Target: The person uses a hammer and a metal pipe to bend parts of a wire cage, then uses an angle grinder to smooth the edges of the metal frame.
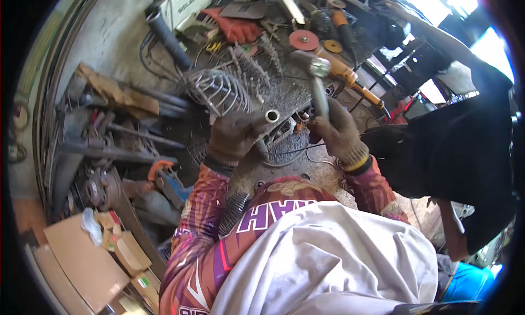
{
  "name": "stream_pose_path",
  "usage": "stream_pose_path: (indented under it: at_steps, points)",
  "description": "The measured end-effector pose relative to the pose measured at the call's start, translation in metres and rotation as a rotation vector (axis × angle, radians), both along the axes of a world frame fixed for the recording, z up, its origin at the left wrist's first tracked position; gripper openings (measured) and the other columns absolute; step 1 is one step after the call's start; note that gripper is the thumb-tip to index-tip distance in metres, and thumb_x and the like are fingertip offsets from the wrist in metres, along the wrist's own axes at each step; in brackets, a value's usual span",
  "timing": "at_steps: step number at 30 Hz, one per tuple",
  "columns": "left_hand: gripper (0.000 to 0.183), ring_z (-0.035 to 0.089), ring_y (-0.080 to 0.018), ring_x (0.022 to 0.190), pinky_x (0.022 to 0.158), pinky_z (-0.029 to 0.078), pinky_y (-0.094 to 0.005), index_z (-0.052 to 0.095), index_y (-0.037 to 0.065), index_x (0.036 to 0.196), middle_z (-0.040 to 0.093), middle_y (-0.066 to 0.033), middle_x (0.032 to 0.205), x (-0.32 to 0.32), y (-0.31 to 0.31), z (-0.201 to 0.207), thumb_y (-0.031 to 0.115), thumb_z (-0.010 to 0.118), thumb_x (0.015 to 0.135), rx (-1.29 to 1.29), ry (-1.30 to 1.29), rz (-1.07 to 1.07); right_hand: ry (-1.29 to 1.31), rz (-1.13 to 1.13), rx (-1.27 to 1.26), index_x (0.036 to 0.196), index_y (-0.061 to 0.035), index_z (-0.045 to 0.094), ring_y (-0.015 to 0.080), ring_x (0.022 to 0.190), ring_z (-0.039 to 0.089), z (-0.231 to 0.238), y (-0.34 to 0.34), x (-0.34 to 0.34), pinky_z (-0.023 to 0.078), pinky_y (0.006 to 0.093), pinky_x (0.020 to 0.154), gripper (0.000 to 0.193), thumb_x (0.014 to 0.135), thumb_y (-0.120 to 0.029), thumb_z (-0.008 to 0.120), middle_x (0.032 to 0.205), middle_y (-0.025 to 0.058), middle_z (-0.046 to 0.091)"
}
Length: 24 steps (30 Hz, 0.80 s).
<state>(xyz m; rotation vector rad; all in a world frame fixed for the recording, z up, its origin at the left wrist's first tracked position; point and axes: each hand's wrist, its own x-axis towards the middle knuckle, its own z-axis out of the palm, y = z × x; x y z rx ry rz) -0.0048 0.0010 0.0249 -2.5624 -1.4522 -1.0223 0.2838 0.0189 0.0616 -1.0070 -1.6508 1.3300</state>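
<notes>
My left hand (pixel 232 136), in a brown work glove, is closed around a short metal tube (pixel 272 116) whose round open end points up and to the right. In my right hand (pixel 340 133), gloved the same way, is a hammer (pixel 320 93) gripped by its metal handle. Its shiny head is raised above the hand, apart from the tube. Under and beyond both hands is a cluttered metal work surface (pixel 290 99) covered with dark grit. A wire guard or basket (pixel 219 91) lies just beyond my left hand.
Past the hammer lie an orange power tool (pixel 350 80), a red disc (pixel 303 40) and another orange grinder (pixel 342 22). Red gloves (pixel 235 28) rest at the far side. Metal bars (pixel 147 134) and cardboard boxes (pixel 85 260) crowd the left. A person in dark clothing (pixel 443 167) is close on the right.
</notes>
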Motion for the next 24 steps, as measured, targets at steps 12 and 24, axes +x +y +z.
stream_pose_path:
  at_steps: [12,24]
  points:
    - [0.028,0.066,-0.0313,0.068,0.061,0.052,-0.0423,0.07,0.011,0.098,0.065,-0.0102,0.074,-0.003,0.005,-0.012,0.034,0.076,0.084,0.076,-0.087,-0.015,-0.157,0.163,0.171,0.142,0.0039,0.045,0.0187,0.067,0.064,0.043,-0.068,0.019,0.052,0.0336,0.063,0.065,0.1,-0.043,0.057,0.085,0.0098,0.065]
    - [0.03,0.066,-0.0304,0.071,0.061,0.053,-0.0431,0.071,0.013,0.102,0.065,-0.0086,0.075,-0.005,0.003,-0.014,0.039,0.073,0.087,0.097,-0.043,0.02,0.157,0.05,0.304,0.134,0.0044,0.046,0.0199,0.058,0.063,0.067,-0.072,0.02,0.051,0.0279,0.051,0.063,0.095,-0.04,0.066,0.079,0.0093,0.062]
